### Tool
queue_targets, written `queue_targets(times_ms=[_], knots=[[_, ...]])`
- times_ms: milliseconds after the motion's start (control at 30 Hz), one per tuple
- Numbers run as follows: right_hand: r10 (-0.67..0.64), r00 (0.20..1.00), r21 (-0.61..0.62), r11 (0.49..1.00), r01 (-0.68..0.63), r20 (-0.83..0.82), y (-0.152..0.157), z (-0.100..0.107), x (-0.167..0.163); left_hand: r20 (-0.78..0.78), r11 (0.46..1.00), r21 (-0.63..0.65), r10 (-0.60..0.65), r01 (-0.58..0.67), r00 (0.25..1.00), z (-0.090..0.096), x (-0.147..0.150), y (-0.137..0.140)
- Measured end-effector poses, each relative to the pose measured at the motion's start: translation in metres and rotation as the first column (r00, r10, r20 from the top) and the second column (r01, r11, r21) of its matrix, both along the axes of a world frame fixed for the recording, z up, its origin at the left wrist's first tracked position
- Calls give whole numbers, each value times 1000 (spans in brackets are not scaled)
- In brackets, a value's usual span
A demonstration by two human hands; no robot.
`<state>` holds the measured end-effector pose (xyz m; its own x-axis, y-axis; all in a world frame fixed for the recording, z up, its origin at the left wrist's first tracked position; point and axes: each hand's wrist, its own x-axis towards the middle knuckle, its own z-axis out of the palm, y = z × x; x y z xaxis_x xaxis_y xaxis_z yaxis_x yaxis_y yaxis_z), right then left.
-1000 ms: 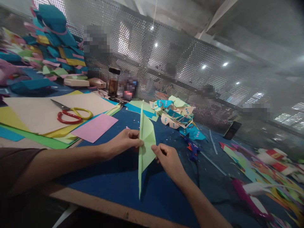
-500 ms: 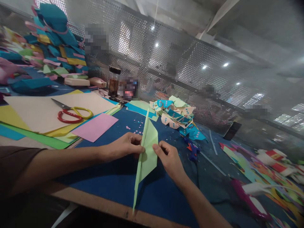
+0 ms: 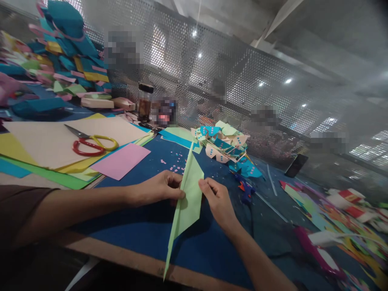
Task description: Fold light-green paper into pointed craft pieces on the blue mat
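A folded sheet of light green paper (image 3: 191, 198) is held upright over the blue tabletop, its long folded edge running toward me. My left hand (image 3: 163, 189) is closed on that folded edge, the thumb on the near side and the fingers partly hidden behind the paper. On the other side, my right hand (image 3: 216, 198) pinches the outer right edge of the same sheet between thumb and fingers. Tiny pink paper bits (image 3: 174, 165) lie scattered on the table beyond the left hand.
Scissors (image 3: 91, 143) rest on stacked coloured paper (image 3: 45, 139) at left, beside a pink sheet (image 3: 123, 161). Folded paper pieces (image 3: 226, 141) are heaped behind my hands. To the right lie a glue gun (image 3: 247, 192), a phone (image 3: 296, 165) and a magenta-and-white device (image 3: 319, 254).
The green paper has tilted, its far tip shifting right and its near tip moving left and closer to me. My right hand has slid slightly upward along the edge.
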<state>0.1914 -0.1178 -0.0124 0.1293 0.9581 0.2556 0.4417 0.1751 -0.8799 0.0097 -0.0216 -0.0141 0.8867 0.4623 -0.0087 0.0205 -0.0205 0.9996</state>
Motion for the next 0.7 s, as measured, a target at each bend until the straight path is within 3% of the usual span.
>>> queue_targets(times_ms=[700], knots=[[-45, 999, 74, 996, 45, -2, -2, 5, 4, -40, 998, -5, -58, 58, 998, -2, -2, 2]])
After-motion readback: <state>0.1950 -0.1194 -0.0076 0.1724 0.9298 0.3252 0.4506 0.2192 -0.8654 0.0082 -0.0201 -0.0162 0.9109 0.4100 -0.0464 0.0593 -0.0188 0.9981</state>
